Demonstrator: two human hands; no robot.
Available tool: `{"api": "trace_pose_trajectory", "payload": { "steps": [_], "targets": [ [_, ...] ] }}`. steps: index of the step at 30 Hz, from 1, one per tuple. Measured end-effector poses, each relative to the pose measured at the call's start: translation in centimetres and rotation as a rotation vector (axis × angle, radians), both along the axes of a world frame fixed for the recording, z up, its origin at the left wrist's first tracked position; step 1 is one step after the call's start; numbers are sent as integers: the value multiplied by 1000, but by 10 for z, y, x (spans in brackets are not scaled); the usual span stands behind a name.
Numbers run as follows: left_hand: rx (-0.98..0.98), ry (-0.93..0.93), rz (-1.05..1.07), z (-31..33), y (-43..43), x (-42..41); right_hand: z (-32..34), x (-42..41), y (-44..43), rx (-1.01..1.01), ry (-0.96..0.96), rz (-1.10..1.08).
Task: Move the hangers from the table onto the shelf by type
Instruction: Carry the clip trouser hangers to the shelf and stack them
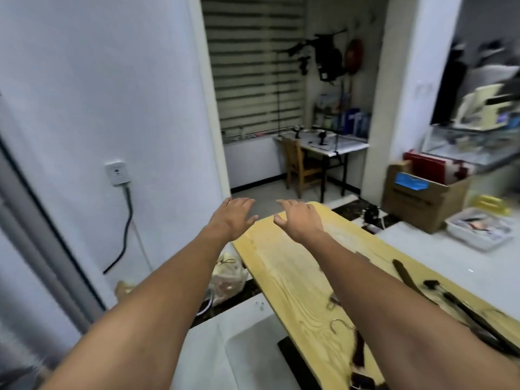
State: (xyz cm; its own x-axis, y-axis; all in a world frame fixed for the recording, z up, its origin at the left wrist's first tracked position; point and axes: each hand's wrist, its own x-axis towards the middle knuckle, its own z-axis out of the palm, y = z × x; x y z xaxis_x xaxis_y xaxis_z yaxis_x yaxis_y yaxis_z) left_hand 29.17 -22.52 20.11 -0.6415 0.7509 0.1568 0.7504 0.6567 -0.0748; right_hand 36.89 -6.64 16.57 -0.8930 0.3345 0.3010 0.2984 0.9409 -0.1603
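Both my arms reach forward over the far end of a pale wooden table (284,266). My left hand (232,216) hovers just past the table's left edge, fingers spread and empty. My right hand (298,218) hovers above the far end of the tabletop, fingers loosely bent, holding nothing. Several dark hangers (455,302) lie on the table at the lower right, partly hidden under my right forearm. Metal hooks (337,323) and a dark wooden hanger end (358,351) show near the front. No shelf for the hangers is clearly seen.
A white wall with a socket and black cable (121,175) stands on the left. A plastic bag (225,280) lies on the floor beside the table. A cardboard box (422,195) and a white tray (481,229) sit at the right. A desk and chair (304,164) stand behind.
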Motion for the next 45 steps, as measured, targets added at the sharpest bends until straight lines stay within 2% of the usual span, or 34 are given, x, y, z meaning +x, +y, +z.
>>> {"api": "trace_pose_trajectory", "payload": {
  "steps": [13, 25, 35, 45],
  "targets": [
    [-70, -49, -368, -35, 140, -45, -42, 18, 93, -83, -55, -394],
    [-93, -89, -631, -52, 202, -76, -54, 33, 114, -114, -128, -668],
    [-52, -170, -839, -66, 241, -57, -66, 74, 113, -137, -152, -867],
    [-114, -207, -968, -98, 271, 2, -89, 132, 116, -194, -190, -1006]
  ]
}}
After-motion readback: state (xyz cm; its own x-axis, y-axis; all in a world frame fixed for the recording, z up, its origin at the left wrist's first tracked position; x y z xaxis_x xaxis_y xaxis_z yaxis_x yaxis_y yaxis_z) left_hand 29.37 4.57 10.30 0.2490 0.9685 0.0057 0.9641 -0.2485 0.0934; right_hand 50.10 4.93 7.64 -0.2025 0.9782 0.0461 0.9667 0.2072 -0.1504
